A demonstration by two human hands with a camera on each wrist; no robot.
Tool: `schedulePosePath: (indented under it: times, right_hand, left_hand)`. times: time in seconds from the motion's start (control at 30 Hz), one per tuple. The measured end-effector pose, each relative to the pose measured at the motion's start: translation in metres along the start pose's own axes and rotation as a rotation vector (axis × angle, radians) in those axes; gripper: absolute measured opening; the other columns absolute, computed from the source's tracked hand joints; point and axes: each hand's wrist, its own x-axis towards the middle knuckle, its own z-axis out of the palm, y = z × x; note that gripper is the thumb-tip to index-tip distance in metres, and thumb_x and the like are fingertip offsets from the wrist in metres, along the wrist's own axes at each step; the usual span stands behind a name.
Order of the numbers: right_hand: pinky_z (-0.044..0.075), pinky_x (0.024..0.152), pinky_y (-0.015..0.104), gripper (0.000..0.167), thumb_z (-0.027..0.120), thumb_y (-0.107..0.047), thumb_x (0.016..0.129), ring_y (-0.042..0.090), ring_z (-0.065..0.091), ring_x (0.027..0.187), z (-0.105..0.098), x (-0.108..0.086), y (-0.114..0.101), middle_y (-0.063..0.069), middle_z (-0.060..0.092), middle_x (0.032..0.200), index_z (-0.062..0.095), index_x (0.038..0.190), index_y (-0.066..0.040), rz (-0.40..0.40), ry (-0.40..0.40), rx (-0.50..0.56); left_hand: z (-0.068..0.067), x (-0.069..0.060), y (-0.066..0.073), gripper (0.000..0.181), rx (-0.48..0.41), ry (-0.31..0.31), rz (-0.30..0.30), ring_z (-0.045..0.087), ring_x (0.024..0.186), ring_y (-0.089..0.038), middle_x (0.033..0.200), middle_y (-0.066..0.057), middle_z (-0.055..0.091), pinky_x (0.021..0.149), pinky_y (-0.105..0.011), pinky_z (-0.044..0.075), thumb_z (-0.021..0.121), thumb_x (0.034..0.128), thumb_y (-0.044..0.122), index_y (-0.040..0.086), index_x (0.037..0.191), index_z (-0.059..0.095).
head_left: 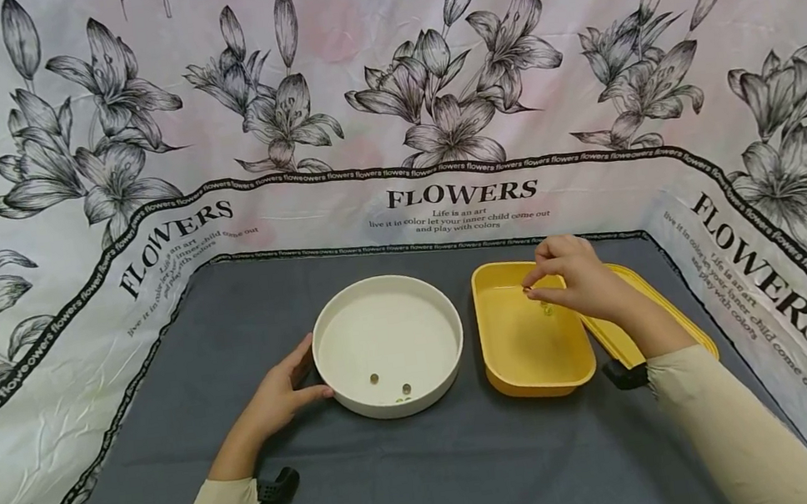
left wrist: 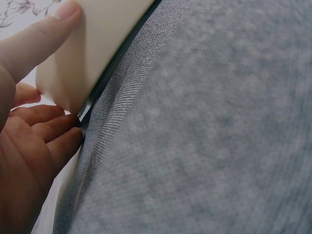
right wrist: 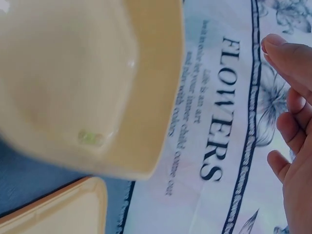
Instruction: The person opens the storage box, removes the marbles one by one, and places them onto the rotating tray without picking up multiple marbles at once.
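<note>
Pinching a tiny reddish bead (head_left: 527, 290) between thumb and finger in the right grip (head_left: 577, 281), raised over the yellow box (head_left: 503, 357), toward its far end. Cannot tell the bead's exact shape or any long axis at this size; hard to make out at all from the right wrist.

Steadying the white bowl (head_left: 390, 329) with the left grip (head_left: 285, 397), curled about its left side, with thumb against the outer wall and fingertips at the base edge. Standing flat on the grey worktop (head_left: 417, 486), just left of the box. Inside, close to the near wall: two brown beads (head_left: 374, 379) and some green bits (head_left: 402, 401).

Judging by the layout, likely hinges on the line from pinch to bowl: leftward and slightly nearer, across the box's left wall and a narrow strip of worktop. With the box's long axis running from near to far, crossed the short way. Nearer to the bead and box by far with the right; nearer to the bowl with the left.

Also in the box, just below and right of the pinch: yellow-green pieces (head_left: 547, 309). Beyond its right side, partly under the right forearm: a yellow lid (head_left: 616, 337).
</note>
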Motion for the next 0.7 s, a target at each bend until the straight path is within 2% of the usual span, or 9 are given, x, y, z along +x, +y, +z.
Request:
schedulePosePath:
  times: [0.33, 0.47, 0.7]
  right_hand:
    - [0.016, 0.081, 0.041, 0.015, 0.086, -0.009, 0.083, 0.017, 0.032, 0.094, -0.003, 0.033, -0.025, -0.002, 0.041, 0.091, 0.082, 0.095, -0.017, -0.099, 0.003, 0.111]
    - [0.017, 0.082, 0.041, 0.014, 0.085, -0.011, 0.085, 0.017, 0.033, 0.097, 0.002, 0.045, -0.034, 0.001, 0.044, 0.093, 0.082, 0.096, -0.018, -0.123, 0.003, 0.137]
    - [0.016, 0.080, 0.041, 0.015, 0.085, -0.013, 0.086, 0.017, 0.032, 0.094, 0.016, 0.061, -0.048, 0.000, 0.041, 0.092, 0.082, 0.098, -0.020, -0.154, -0.021, 0.188]
  left_hand:
    - [-0.001, 0.000, 0.001, 0.108, -0.010, 0.000, 0.008, 0.028, 0.153, -0.036, 0.170, -0.013, 0.020, 0.121, -0.051, 0.030, 0.085, 0.0841, 0.027, 0.009, 0.165, 0.016]
    - [-0.002, 0.000, -0.001, 0.107, 0.006, 0.008, 0.007, 0.029, 0.153, -0.036, 0.170, -0.013, 0.020, 0.120, -0.051, 0.032, 0.085, 0.0842, 0.028, 0.010, 0.165, 0.017]
    - [-0.001, -0.001, 0.000, 0.108, 0.015, 0.003, -0.004, 0.029, 0.152, -0.038, 0.170, -0.015, 0.020, 0.120, -0.052, 0.032, 0.085, 0.0843, 0.028, 0.006, 0.165, 0.017]
